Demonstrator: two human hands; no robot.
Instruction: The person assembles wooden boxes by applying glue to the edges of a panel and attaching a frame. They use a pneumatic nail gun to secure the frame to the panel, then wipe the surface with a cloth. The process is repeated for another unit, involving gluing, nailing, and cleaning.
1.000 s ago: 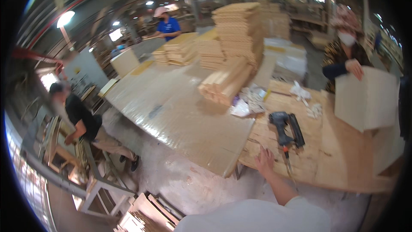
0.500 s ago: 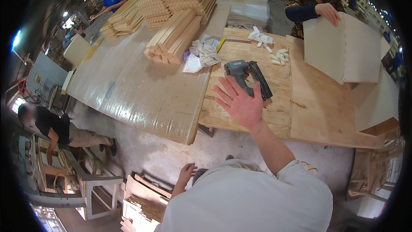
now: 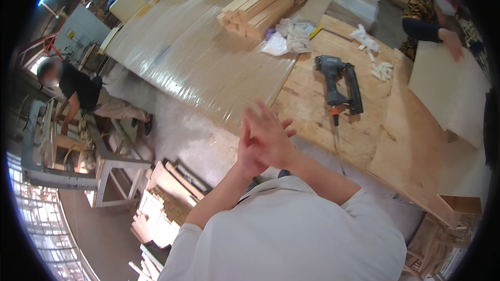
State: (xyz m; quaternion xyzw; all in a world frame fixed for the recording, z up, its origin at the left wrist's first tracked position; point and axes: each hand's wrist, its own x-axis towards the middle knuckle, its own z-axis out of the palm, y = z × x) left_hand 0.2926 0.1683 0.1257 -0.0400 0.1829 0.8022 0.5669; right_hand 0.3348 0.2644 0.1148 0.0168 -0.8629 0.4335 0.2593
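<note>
In front of my body, over the table's near edge, my two hands are pressed against each other, palm to palm. My left hand (image 3: 249,153) has its fingers stretched out and is partly covered by the right. Lying across it, my right hand (image 3: 274,140) also has its fingers extended, a little smeared by motion. Nothing shows between them. Beyond, to the right, a grey and black pneumatic nail gun (image 3: 331,80) lies on the plywood table top (image 3: 307,91). From its handle an air hose (image 3: 337,140) runs toward the near edge.
A film-covered table (image 3: 177,67) adjoins on the left, bearing stacked wood strips (image 3: 260,5) and crumpled rags (image 3: 294,34). Small white pieces (image 3: 383,71) lie past the nail gun. At right, a co-worker's hand (image 3: 452,44) touches a pale panel box (image 3: 442,80). Another person (image 3: 78,91) bends over a frame at left.
My right hand has come back from above the nail gun, and my left has risen to meet it. The view has turned, shifting the tables rightward. The co-worker's panel box has lowered.
</note>
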